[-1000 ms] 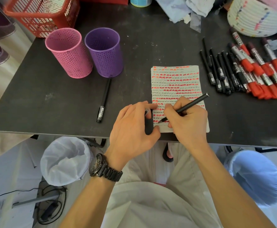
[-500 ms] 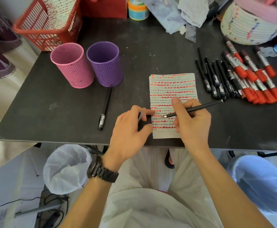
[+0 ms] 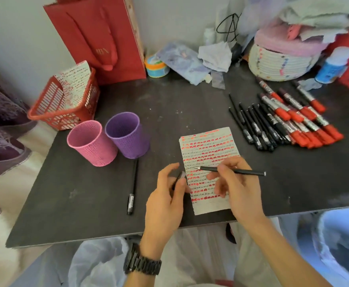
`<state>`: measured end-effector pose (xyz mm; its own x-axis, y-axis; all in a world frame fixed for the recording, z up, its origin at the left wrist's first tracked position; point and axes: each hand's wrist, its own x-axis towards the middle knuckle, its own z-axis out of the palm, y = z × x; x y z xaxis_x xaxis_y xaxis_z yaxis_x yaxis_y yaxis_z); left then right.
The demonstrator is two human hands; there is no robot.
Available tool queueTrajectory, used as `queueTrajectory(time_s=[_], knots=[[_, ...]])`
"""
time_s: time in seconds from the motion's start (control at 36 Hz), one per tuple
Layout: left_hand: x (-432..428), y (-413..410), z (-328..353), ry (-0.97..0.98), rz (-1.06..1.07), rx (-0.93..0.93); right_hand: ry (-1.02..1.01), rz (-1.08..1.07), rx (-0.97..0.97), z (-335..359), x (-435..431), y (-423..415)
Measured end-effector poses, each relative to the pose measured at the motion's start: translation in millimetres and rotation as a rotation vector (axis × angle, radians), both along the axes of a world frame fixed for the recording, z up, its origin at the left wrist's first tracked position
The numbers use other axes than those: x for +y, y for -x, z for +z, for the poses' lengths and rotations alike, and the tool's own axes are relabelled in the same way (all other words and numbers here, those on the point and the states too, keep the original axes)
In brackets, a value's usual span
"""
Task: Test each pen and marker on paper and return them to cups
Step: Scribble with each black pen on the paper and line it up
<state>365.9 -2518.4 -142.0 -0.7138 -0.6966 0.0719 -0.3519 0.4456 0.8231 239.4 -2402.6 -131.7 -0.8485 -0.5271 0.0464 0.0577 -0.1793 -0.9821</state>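
Nearest, the left hand (image 3: pixel 167 195) pinches a small dark cap (image 3: pixel 178 179); the right hand (image 3: pixel 238 189) grips a slim black pen (image 3: pixel 240 172), its tip level above the paper (image 3: pixel 207 149). The sheet lies flat on the matt dark worktop (image 3: pixel 82 204), ruled with red dashes. A capped black pen (image 3: pixel 132 189) lies to its left. Beyond stand perforated cylinders, the pink cup (image 3: pixel 90 145) touching the purple cup (image 3: pixel 127 135); at right lie black pens (image 3: pixel 252 126) and red-capped markers (image 3: pixel 300 119).

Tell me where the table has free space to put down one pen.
Free: bare table between purple cup and black pens, behind the paper; also left of the lone pen. Crowded: right side, red markers.
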Motion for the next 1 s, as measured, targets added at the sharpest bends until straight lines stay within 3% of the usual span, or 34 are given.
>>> queueTrajectory(time_s=[0.72, 1.0], knots=[[0.2, 1.2, 1.0, 0.018, 0.037, 0.102, 0.087, 0.062, -0.067, -2.1, 5.6, 1.8], [-1.0, -0.4, 2.3, 0.049, -0.026, 0.188, -0.011, 0.159, 0.063, -1.7, 5.8, 0.2]])
